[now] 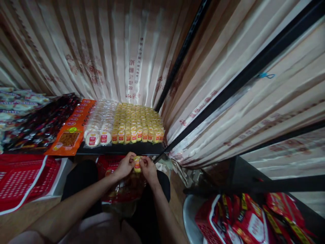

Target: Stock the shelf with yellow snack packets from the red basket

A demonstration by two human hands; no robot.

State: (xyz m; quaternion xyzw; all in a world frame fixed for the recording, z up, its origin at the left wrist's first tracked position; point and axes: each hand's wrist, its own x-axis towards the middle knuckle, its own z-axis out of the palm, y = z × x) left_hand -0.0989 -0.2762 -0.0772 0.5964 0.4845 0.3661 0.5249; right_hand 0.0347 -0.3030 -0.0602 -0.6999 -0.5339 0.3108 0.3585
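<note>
A small yellow wrapped snack cake [137, 164] with a red label is pinched between both hands, just in front of the shelf edge. My left hand [126, 165] grips its left side with thumb and fingers. On the other side my right hand [149, 169] pinches the wrapper. Behind them, rows of similar yellow wrapped cakes [138, 118] line the black shelf [122, 149]. Between my legs, partly hidden by my forearms, is a red basket [109, 162] with shiny packages in it.
Left of the cakes lie white round packaged cakes [98, 125], an orange snack bag [69, 135] and dark packets [43, 122]. A red basket [20, 179] stands at lower left. Red bags [250, 220] fill another at lower right. Black poles [215, 112] cross before pleated curtains [114, 51].
</note>
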